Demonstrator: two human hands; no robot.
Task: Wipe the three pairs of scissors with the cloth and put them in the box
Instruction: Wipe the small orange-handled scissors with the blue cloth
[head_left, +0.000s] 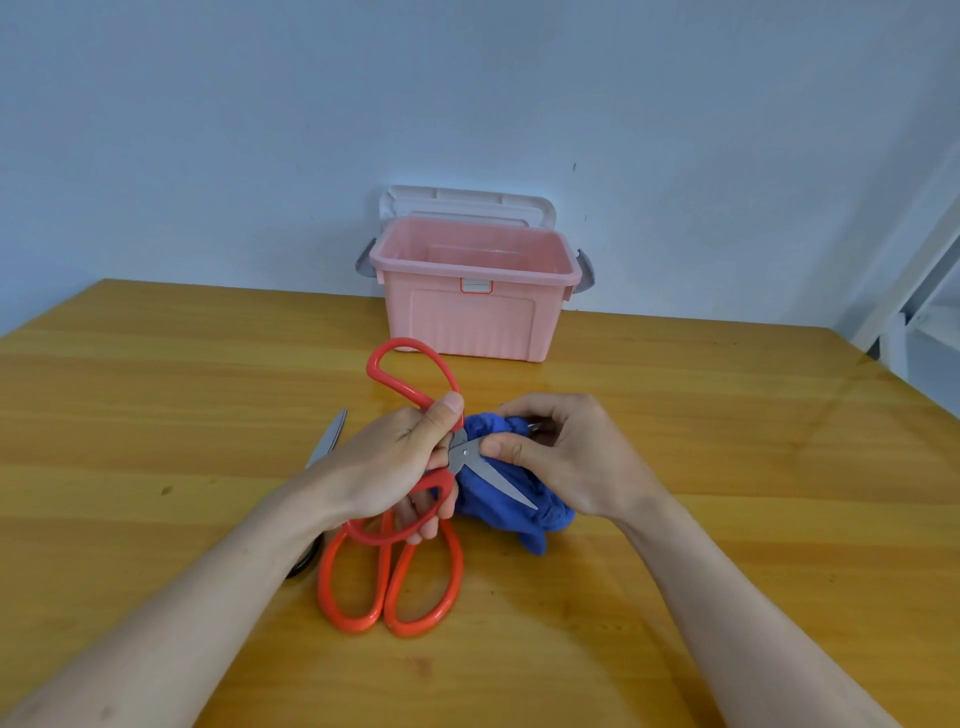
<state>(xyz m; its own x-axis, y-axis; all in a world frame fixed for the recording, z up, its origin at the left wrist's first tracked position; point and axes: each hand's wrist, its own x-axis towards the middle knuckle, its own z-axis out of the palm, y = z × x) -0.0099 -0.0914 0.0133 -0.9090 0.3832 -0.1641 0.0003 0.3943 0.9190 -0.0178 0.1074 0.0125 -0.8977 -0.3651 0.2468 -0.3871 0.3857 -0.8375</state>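
Observation:
My left hand (400, 467) grips a pair of red-handled scissors (410, 384) by the handles, blades spread open above the table. My right hand (556, 452) holds a bunched blue cloth (509, 514) and pinches it around one blade near the pivot; the other blade lies across the cloth, pointing down and right. A second pair with orange-red handles (389, 592) lies on the table under my left hand, its blades hidden. A third pair shows only a grey blade (327, 439) and a bit of dark handle beside my left forearm. The pink box (475, 317) stands open at the table's back.
The box's white lid (467, 205) leans behind it against the wall. The wooden table (727, 467) spreads wide on both sides. A white frame (914, 291) stands beyond the table's right edge.

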